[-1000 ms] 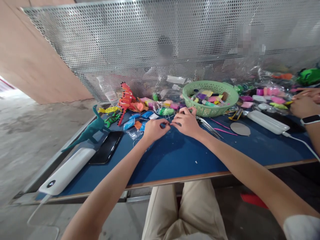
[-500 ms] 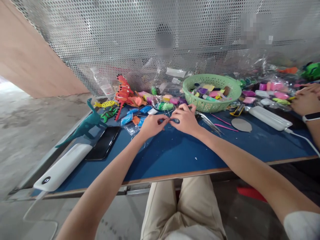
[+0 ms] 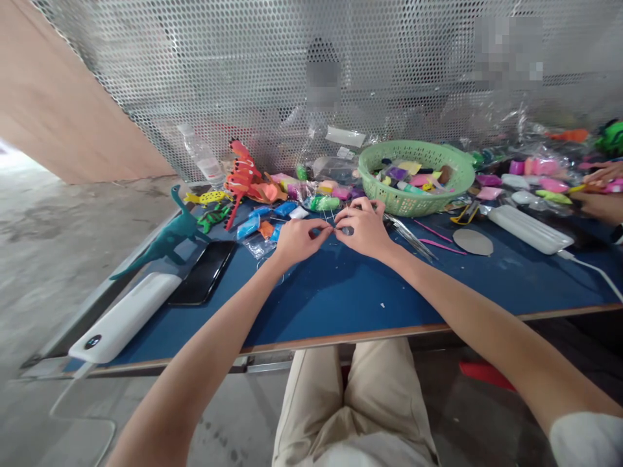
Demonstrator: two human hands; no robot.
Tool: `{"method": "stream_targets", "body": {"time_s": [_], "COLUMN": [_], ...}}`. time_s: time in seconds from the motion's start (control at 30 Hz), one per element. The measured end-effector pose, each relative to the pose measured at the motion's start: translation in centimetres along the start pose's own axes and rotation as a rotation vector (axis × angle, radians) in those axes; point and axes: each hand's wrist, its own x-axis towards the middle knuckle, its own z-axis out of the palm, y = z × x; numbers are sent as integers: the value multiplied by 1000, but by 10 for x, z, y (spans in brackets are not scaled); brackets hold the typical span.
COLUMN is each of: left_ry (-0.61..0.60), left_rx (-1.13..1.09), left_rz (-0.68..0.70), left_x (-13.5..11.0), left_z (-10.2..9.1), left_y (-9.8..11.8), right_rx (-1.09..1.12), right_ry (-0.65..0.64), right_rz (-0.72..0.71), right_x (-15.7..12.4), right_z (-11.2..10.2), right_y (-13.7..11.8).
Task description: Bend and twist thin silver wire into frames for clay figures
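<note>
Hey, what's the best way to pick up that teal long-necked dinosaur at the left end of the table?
Take the teal dinosaur by its thick body, from above, fingers across both flanks. Its neck and tail are long and thin, likely poor holds, and the black phone lies close beside it.

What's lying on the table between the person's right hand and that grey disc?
In the head view, thin metal tools and two pink sticks lie between the right hand and grey disc.

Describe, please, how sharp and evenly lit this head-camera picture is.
Head view: soft, even light; left hand and right hand cast faint shadows on the blue table; the far-left floor is washed out; the table edge runs tilted; two patches on the mesh screen are pixelated.
</note>
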Motion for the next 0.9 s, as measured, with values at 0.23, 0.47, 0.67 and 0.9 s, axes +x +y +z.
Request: {"method": "stream_targets", "body": {"time_s": [0.23,0.47,0.67,0.9], "left_ry": [-16,-22,-48,-120], "left_rx": [-102,-291,-409,-496], "left_rz": [-27,-40,-53,-61], "left_x": [0,1,3,6], "left_z": [4,8,10,10], "left_y": [-2,-5,-11,-15], "right_rx": [-3,17,33,53], "right_ry": [-17,-14,-37,-65], "right_rz": [27,50,52,24], "right_x": [0,1,2,4], "right_z": [0,0,-2,-2], "right_y": [1,1,4,10]}}
